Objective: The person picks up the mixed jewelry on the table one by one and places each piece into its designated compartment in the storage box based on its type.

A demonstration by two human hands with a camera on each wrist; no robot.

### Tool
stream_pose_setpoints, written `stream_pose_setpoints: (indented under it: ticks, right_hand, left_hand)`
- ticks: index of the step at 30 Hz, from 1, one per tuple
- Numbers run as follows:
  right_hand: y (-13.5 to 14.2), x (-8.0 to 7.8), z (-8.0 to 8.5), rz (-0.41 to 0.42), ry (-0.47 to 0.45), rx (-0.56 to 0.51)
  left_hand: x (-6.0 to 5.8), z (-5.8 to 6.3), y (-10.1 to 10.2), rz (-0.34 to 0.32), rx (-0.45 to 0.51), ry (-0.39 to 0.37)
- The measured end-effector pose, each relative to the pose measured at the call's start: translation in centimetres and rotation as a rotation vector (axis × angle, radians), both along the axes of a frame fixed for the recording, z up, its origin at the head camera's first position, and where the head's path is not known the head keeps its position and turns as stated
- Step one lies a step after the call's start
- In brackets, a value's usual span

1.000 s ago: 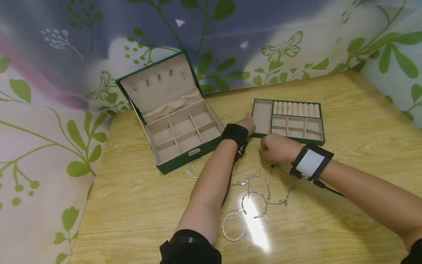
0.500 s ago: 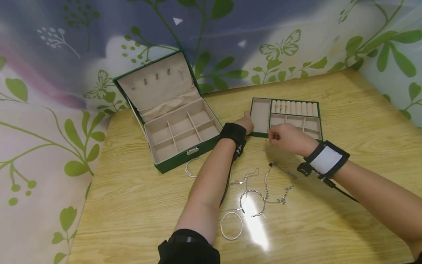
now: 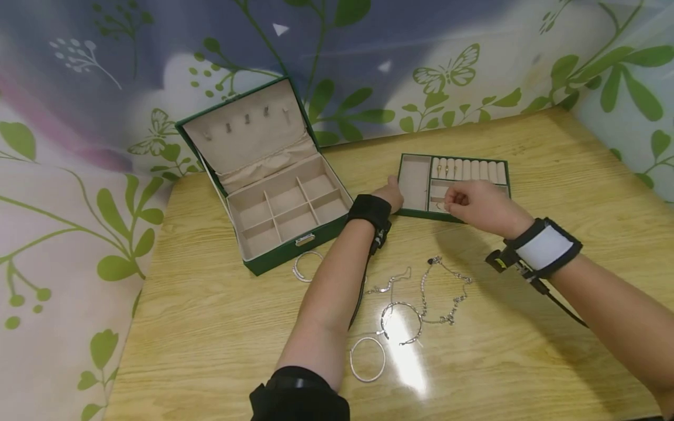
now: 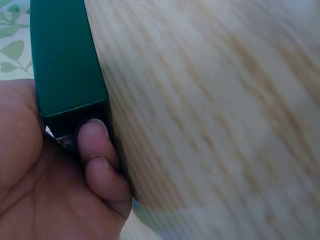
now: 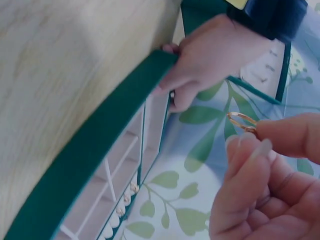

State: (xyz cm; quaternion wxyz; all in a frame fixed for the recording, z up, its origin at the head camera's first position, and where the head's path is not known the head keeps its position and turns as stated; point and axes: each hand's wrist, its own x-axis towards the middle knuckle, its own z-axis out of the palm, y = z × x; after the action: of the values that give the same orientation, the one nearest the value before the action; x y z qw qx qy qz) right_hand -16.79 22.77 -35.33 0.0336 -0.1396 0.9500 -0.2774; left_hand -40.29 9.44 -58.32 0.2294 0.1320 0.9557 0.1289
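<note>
A green jewelry tray (image 3: 414,182) lies flat on the table in the head view, its cream lining divided into a long compartment, small squares and ring rolls. My left hand (image 3: 388,194) holds its left end; in the left wrist view, curled fingers (image 4: 97,142) press against the tray's green corner (image 4: 70,65). Over the small squares hovers my right hand (image 3: 487,206). It pinches a gold ring (image 5: 242,121) between thumb and fingers, clearest in the right wrist view. Gold rings (image 3: 446,169) sit in the left ring slots.
A green jewelry box (image 3: 258,266) stands lid up at the left, with six-part-style dividers and hooks inside its lid. Nearer me lie a bangle (image 3: 368,359), an open bracelet (image 3: 401,323), a silver chain (image 3: 456,304) and another bangle (image 3: 300,272). A patterned wall covering (image 3: 363,70) closes the back.
From the table in front of the tray, my right hand has risen up and rightward to above the small squares. My left hand has stayed on the tray's end.
</note>
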Motion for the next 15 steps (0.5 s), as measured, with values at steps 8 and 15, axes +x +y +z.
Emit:
stream_pose_setpoints:
  ticks: [8,15]
  right_hand:
    - [1.5,-0.6,1.0,-0.093,0.015,-0.034]
    - [3.2,-2.4,1.6,-0.189,0.011,-0.037]
  left_hand:
    - [0.9,1.1,-0.1,0.003,0.002,0.011]
    - [-2.7,-3.9,0.7,-0.097,-0.089,0.056]
